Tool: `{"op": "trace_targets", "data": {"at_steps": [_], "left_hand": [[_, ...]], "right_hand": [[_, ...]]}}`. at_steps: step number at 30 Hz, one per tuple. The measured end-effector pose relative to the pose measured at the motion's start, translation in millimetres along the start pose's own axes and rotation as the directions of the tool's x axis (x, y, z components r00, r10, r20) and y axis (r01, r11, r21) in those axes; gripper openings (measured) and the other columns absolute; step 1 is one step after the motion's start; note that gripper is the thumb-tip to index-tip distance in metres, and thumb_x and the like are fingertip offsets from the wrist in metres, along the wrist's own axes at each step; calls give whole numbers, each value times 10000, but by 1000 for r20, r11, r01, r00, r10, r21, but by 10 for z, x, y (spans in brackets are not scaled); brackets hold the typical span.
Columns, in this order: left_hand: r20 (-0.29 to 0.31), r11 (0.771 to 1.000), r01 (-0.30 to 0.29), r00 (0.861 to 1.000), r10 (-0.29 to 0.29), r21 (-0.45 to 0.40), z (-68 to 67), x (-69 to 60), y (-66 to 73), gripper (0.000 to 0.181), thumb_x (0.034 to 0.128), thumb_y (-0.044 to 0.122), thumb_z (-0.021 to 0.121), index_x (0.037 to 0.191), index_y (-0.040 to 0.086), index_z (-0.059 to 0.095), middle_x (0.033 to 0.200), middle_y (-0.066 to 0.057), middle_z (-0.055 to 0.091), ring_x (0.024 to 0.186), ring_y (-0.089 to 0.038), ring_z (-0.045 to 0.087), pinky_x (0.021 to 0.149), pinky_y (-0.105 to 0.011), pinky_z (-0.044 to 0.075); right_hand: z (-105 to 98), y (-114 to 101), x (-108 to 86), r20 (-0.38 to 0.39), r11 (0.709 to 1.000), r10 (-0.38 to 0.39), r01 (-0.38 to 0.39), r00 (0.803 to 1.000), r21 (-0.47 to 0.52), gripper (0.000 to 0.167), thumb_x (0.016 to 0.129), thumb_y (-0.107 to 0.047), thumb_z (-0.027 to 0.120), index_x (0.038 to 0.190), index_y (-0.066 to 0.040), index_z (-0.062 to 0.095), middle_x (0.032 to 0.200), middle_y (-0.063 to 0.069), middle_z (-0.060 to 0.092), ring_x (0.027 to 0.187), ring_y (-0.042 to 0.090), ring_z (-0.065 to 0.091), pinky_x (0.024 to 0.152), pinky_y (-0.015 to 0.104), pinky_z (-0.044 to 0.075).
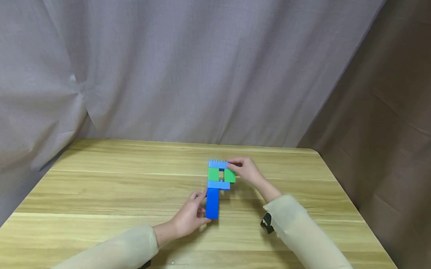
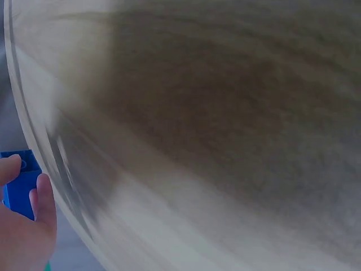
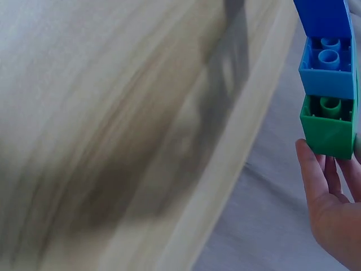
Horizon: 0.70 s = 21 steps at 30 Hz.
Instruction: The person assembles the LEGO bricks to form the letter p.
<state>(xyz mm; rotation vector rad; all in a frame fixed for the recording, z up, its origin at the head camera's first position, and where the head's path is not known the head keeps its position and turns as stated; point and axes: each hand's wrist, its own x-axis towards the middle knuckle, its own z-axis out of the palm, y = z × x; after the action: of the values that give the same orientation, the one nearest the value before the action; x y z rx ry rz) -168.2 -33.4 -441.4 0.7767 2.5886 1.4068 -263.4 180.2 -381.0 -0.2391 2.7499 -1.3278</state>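
A P-shaped build of toy building bricks (image 1: 213,185) is held up over the table between both hands. Dark blue makes its stem (image 1: 212,204). Above that lies a light blue brick (image 1: 218,185), then two green bricks with a gap between them, then another light blue brick (image 1: 218,164) with studs upward. My left hand (image 1: 186,219) grips the stem from the left, thumb at its lower end. At the upper right corner my right hand (image 1: 249,171) pinches the build. In the right wrist view, hollow undersides show on the green brick (image 3: 329,129) and the light blue one.
The wooden table (image 1: 114,185) fills the lower scene. A grey curtain (image 1: 163,73) hangs behind it, and a brown curtain (image 1: 389,104) runs along the right. A black strap piece (image 1: 266,223) shows at the right sleeve cuff. The hands cast shadows on the tabletop.
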Motion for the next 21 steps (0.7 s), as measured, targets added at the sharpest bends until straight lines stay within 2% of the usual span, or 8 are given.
{"op": "trace_targets", "data": {"at_steps": [7, 13, 21], "left_hand": [[5, 999, 33, 999, -33, -22, 19, 24, -9, 820, 718, -53, 731, 1396, -121, 276, 1188, -226, 467, 844, -150, 552, 670, -146, 503], [25, 999, 50, 998, -50, 7, 21, 52, -10, 813, 706, -38, 744, 1378, -138, 298, 1144, -224, 487, 838, -151, 543, 675, -166, 505], [50, 996, 86, 995, -87, 22, 49, 72, -20, 793, 728, -15, 745, 1372, -148, 302, 1110, -206, 482, 820, -137, 516, 680, -198, 493]], "right_hand": [[90, 82, 13, -7, 1000, 26, -26, 1000, -5, 341, 921, -179, 589, 1207, 7, 601, 1193, 190, 625, 1072, 291, 595, 855, 355, 535], [156, 178, 33, -14, 999, 47, -47, 999, -10, 346, 921, -177, 586, 1214, 6, 596, 1225, 186, 611, 1164, 320, 551, 981, 420, 462], [248, 295, 44, -18, 999, 41, -41, 999, -33, 331, 919, -140, 582, 1206, 22, 597, 1246, 200, 594, 1189, 344, 530, 1015, 443, 430]]}}
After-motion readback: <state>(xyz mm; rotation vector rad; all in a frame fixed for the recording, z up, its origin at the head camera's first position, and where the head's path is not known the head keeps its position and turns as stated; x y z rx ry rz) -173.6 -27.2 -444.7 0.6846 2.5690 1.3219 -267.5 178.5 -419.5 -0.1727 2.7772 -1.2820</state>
